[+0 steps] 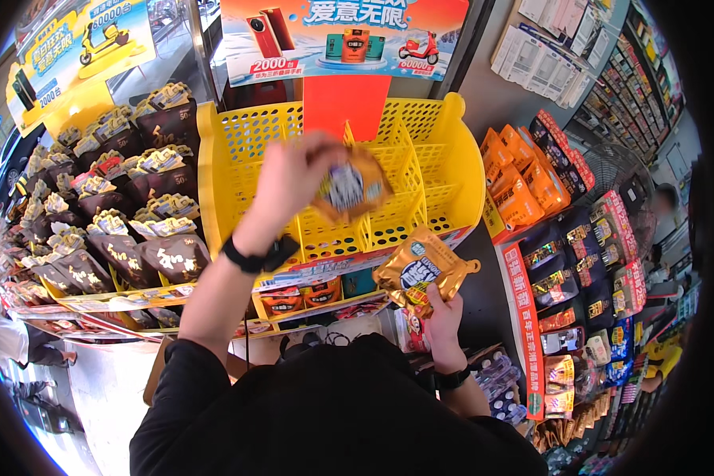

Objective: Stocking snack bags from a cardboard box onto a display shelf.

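My left hand (294, 175) is raised over a yellow plastic display basket (211, 196) with perforated walls and dividers. Its fingers pinch the top of a gold snack pouch (354, 184), blurred by motion, with a dark and white print. Lower down on the right, my right hand (445, 321) grips a second gold foil pouch (419, 271) by its lower edge. That pouch is tilted just beyond the basket's front right corner and has a hanging tab at one end. Below the basket's front edge sit orange-red pouches (321, 291) on a lower shelf.
Dark brown pouches (172, 256) fill a tiered rack on the left. At right stand orange pouches (514, 172) and a slanted rack (517, 321) of dark packets. A printed promotional board (345, 41) rises behind the basket. People (15, 333) are at the far left.
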{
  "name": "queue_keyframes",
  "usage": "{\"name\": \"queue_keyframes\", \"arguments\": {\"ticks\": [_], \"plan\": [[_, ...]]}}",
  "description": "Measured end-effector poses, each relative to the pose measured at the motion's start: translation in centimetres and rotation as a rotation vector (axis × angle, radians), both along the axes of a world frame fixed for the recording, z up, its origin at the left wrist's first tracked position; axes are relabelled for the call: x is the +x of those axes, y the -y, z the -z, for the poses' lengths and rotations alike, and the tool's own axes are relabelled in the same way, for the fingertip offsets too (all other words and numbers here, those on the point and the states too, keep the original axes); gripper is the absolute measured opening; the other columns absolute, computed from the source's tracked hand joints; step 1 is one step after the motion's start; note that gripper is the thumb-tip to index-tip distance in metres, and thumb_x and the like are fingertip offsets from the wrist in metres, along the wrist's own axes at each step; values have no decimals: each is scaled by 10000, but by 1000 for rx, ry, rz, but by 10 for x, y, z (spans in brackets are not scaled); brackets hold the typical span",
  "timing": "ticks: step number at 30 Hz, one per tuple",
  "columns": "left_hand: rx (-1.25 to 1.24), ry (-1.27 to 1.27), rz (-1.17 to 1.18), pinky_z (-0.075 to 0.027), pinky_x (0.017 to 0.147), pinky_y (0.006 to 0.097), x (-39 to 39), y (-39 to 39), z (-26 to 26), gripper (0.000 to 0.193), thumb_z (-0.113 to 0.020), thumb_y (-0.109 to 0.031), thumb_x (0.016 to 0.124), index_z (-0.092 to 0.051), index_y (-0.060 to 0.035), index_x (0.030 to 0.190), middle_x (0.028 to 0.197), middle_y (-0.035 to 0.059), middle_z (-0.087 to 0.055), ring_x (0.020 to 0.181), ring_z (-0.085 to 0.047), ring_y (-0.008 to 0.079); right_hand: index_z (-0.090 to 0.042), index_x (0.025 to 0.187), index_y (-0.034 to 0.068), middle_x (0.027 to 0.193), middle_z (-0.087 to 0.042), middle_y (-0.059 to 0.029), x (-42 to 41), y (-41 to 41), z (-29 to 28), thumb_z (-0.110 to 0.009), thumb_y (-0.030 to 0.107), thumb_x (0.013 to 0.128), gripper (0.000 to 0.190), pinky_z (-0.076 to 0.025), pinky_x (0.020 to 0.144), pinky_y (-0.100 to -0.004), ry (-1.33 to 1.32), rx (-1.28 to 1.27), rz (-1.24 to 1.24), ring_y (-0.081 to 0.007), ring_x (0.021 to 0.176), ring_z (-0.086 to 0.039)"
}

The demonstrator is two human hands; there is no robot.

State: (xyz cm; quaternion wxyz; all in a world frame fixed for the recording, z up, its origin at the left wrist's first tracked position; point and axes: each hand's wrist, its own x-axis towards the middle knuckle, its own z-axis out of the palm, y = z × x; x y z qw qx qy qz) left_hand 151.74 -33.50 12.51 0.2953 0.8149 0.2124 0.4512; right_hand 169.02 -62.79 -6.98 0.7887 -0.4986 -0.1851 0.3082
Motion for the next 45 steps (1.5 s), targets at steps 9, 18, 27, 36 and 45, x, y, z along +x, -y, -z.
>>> {"name": "queue_keyframes", "arguments": {"ticks": [9, 18, 27, 36, 45], "plan": [[464, -562, -270, -581, 805, 448, 89, -159, -23, 156, -729, -248, 902, -795, -147, 1000, 937, 103, -774, 915, -735, 315, -570, 1348, -49, 1172, -719, -111, 29, -49, -27, -617, 56, 1052, 317, -603, 905, -358, 9, 99, -7, -197, 1021, -727], [448, -876, -281, -565, 790, 464, 97, -178, 23, 245, -792, -273, 855, -767, -137, 1057, 906, 77, -773, 927, -733, 324, -598, 1310, -55, 1185, -721, -112, 97, -65, -34, -641, 74, 1043, 300, -598, 889, -334, 11, 101, -186, -187, 1014, -727], [485, -962, -461, -549, 753, 486, 91, -176, 37, 171, -764, -248, 829, -754, -103, 919, 884, 113, -743, 918, -718, 340, -601, 1286, -48, 1129, -726, -95, 134, -103, -47, -648, 60, 1035, 277, -593, 702, -264, 20, 48, -320, -142, 873, -722], [322, -575, -341, -573, 758, 367, 93, -76, 18, 230, -826, -181, 858, -746, -60, 1035, 918, 68, -770, 834, -744, 255, -633, 1280, -47, 1154, -736, -81, 129, -126, -45, -694, 122, 1034, 304, -609, 803, -280, 60, -14, -471, -131, 960, -717], [-510, -492, 205, -562, 719, 280, 86, 19, 50, 397, -927, -255, 805, -755, 20, 1035, 861, 64, -770, 766, -720, 122, -670, 1219, -40, 1122, -750, -64, 109, -128, -43, -710, 88, 1016, 243, -583, 837, -276, 113, 35, -296, -116, 960, -699]]}}
